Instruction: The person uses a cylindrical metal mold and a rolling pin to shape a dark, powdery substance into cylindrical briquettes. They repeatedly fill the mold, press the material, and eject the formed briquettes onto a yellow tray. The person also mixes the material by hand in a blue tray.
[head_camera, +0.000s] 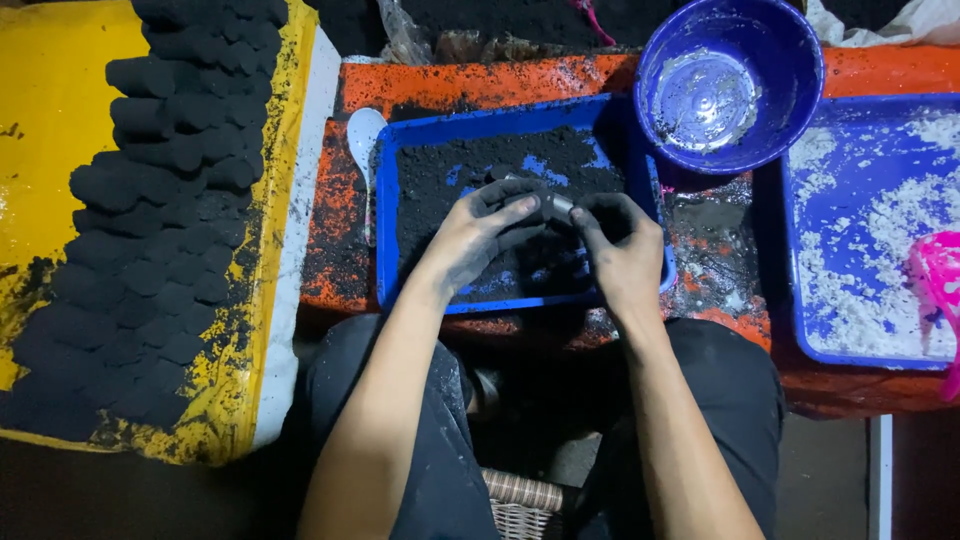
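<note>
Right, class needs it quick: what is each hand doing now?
Left hand: closed on the small metal tube.
Right hand: fingers pinching the same tube's other end.

Both blackened hands, left (480, 235) and right (620, 250), grip a small metal tube (553, 206) over a blue tray (420, 135) of black powder; black cakes (165, 200) lie left, blue bowl (735, 80) far right.

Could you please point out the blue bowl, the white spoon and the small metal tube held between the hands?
blue bowl (790, 60): head view, on its inner right wall.
white spoon (363, 130): head view, on its scoop, left of the tray.
small metal tube (556, 206): head view, on its bare middle between the fingers.
</note>
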